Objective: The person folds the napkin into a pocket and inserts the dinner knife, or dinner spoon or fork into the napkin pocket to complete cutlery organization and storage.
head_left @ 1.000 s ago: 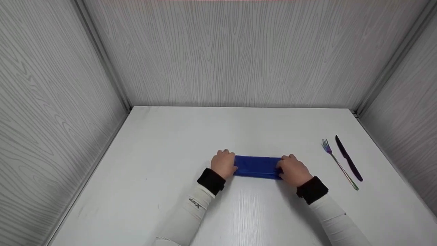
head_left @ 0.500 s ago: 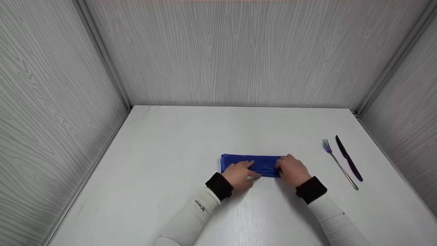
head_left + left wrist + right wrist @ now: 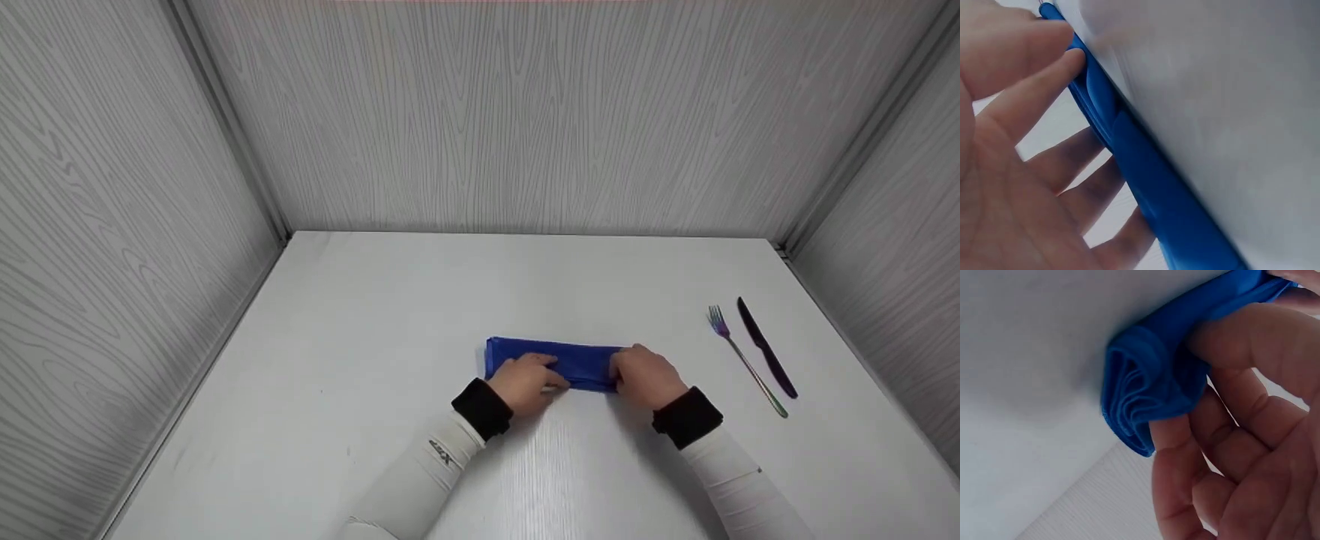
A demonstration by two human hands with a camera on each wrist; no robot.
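A blue cloth (image 3: 574,360), folded into a long flat strip, lies on the white table. My left hand (image 3: 523,384) rests on its left half. In the left wrist view the fingers (image 3: 1064,169) are spread and fairly straight, touching the cloth's edge. At the strip's right end, my right hand (image 3: 651,377) pinches the cloth between thumb and curled fingers. The right wrist view shows several stacked layers at that end of the cloth (image 3: 1140,382), lifted and bunched by the grip.
A fork (image 3: 739,352) with an iridescent finish lies to the right of the cloth. Beside it is a dark table knife (image 3: 763,343), slanting the same way. Grey wood-patterned panels (image 3: 480,120) enclose the table (image 3: 375,315) at the back and both sides.
My left hand has let go of the strip's left end and moved right and nearer, onto the cloth. The right hand keeps its hold, shifting slightly.
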